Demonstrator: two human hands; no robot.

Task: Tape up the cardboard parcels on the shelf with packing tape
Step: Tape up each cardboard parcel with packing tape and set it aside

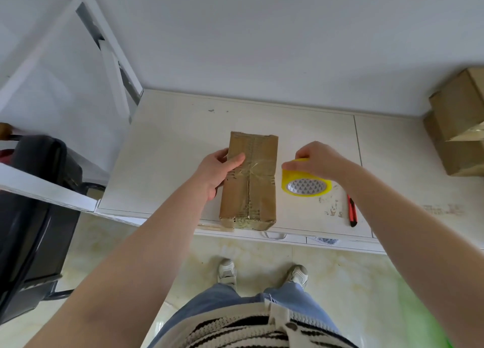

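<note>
My left hand (218, 170) grips the oblong brown cardboard parcel (250, 181) near the white shelf's (167, 148) front edge. My right hand (318, 160) holds the yellow tape roll (306, 181) beside it. Taping appears underway; next, I judge, free the tape end.

Tape roll (306, 182) right of parcel (248, 182)

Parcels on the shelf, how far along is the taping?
Done: the parcel already carries clear tape. In hand: the left hand holds that parcel, the right hand grips the tape roll. Left: the stacked boxes, though they may already be partly taped.
</note>
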